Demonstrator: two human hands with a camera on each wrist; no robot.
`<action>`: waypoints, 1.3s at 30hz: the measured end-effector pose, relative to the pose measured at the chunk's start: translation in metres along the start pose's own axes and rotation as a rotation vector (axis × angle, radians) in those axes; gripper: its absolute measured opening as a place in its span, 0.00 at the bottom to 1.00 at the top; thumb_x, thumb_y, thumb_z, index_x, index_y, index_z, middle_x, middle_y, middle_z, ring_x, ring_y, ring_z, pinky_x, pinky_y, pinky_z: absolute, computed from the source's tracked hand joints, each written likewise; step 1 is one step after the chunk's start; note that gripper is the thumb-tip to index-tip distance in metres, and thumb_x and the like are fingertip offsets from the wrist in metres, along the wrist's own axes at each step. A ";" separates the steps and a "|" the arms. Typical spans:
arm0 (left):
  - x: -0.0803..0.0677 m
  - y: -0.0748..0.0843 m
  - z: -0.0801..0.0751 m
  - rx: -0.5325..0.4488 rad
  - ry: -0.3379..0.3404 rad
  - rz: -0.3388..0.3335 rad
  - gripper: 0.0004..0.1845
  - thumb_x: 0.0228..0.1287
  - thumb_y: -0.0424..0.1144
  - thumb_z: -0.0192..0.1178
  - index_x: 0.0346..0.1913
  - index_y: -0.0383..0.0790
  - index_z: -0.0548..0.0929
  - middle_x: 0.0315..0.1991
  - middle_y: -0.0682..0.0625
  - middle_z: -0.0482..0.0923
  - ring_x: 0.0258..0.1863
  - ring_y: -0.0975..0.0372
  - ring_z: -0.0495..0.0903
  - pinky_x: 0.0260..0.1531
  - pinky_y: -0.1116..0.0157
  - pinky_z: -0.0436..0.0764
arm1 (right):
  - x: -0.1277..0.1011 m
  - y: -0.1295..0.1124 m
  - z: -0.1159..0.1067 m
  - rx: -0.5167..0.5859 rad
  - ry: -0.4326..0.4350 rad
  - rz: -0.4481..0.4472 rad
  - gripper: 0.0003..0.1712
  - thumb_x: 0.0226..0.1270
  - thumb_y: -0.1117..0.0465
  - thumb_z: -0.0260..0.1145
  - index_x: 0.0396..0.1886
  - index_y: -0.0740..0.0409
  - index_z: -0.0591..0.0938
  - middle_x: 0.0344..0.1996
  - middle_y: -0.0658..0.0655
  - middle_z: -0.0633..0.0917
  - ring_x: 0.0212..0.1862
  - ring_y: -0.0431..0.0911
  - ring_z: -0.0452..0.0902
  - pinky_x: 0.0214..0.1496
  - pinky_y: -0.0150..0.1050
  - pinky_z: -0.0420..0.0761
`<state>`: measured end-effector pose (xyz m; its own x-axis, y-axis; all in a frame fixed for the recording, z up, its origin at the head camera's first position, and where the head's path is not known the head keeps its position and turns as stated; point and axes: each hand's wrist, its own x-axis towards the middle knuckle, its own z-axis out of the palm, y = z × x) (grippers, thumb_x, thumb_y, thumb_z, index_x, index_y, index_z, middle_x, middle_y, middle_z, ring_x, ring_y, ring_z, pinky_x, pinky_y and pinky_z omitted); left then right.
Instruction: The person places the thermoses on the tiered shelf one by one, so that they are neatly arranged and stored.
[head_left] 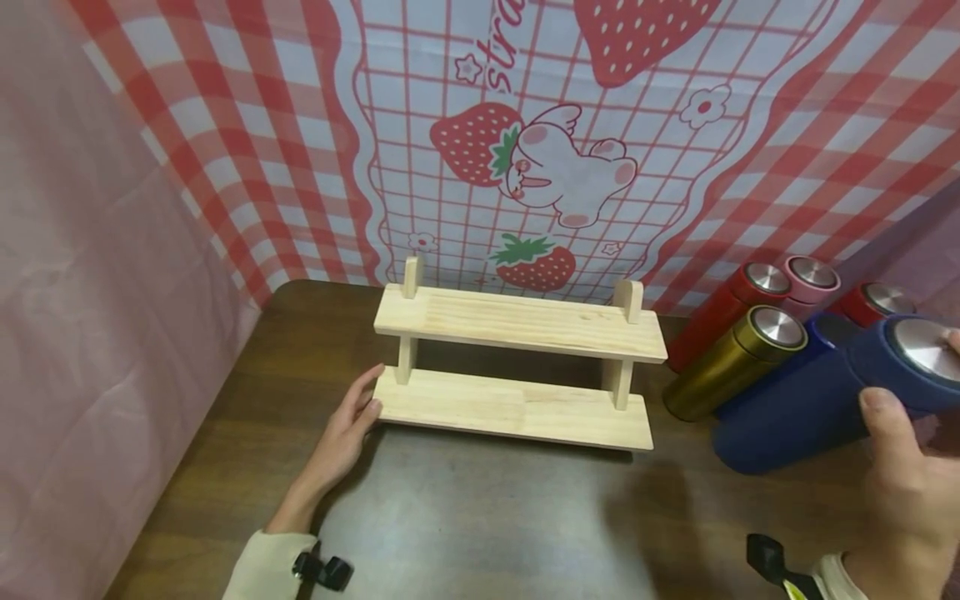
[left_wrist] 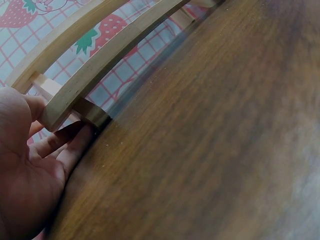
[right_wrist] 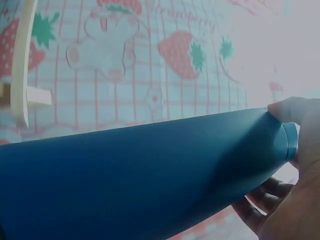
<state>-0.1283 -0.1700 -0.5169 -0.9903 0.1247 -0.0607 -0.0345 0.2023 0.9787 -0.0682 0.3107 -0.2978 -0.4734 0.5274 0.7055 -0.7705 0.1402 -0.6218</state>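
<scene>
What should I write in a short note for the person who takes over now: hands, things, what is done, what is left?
Left hand: open, fingers against the left end of the wooden shelf.
Right hand: grips the dark blue bottle near its steel base, bottle tilted.
Other bottles lie in a group right of the shelf.
Done: nothing on the shelf.
Left: probably every bottle, the held one first.

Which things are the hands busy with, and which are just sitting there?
In use:
blue bottle, gripped by right hand
wooden shelf, touched by left hand

Just sitting:
gold bottle
red bottle
pink bottle
strawberry cloth
</scene>
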 end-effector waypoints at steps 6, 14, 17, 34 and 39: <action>0.000 -0.001 0.000 0.002 0.003 -0.004 0.28 0.82 0.50 0.47 0.79 0.58 0.57 0.73 0.39 0.65 0.70 0.47 0.68 0.69 0.41 0.64 | -0.006 0.009 0.012 0.221 -0.052 0.037 0.34 0.36 0.86 0.72 0.51 0.85 0.75 0.46 0.73 0.82 0.48 0.55 0.80 0.51 0.35 0.81; 0.002 -0.002 0.001 0.011 0.009 0.018 0.28 0.82 0.50 0.47 0.79 0.57 0.58 0.75 0.41 0.63 0.70 0.47 0.67 0.68 0.41 0.65 | -0.020 0.013 0.028 0.125 -0.221 -0.015 0.32 0.42 0.85 0.72 0.52 0.86 0.76 0.48 0.73 0.83 0.48 0.54 0.83 0.52 0.33 0.82; 0.002 -0.002 0.001 0.015 0.016 0.015 0.28 0.82 0.50 0.47 0.79 0.57 0.58 0.75 0.41 0.63 0.70 0.47 0.67 0.68 0.41 0.65 | -0.024 0.016 0.033 0.151 -0.262 0.003 0.33 0.41 0.85 0.73 0.53 0.86 0.75 0.49 0.75 0.83 0.51 0.56 0.82 0.54 0.35 0.81; 0.003 -0.004 0.000 0.013 0.018 0.041 0.28 0.82 0.49 0.47 0.79 0.57 0.59 0.76 0.42 0.61 0.70 0.47 0.67 0.68 0.41 0.65 | -0.040 0.020 0.070 -0.114 -0.495 -0.012 0.32 0.49 0.80 0.73 0.58 0.81 0.76 0.56 0.65 0.82 0.55 0.50 0.78 0.60 0.33 0.76; 0.002 -0.006 0.000 0.013 0.017 0.051 0.28 0.82 0.49 0.47 0.79 0.57 0.58 0.77 0.43 0.61 0.70 0.47 0.67 0.67 0.41 0.65 | -0.041 0.019 0.081 -0.160 -0.539 -0.001 0.33 0.50 0.79 0.74 0.59 0.80 0.76 0.56 0.64 0.82 0.55 0.48 0.79 0.60 0.32 0.76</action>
<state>-0.1303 -0.1707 -0.5231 -0.9929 0.1186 -0.0073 0.0178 0.2085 0.9779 -0.0981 0.2243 -0.3113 -0.6563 0.0299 0.7539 -0.7167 0.2878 -0.6352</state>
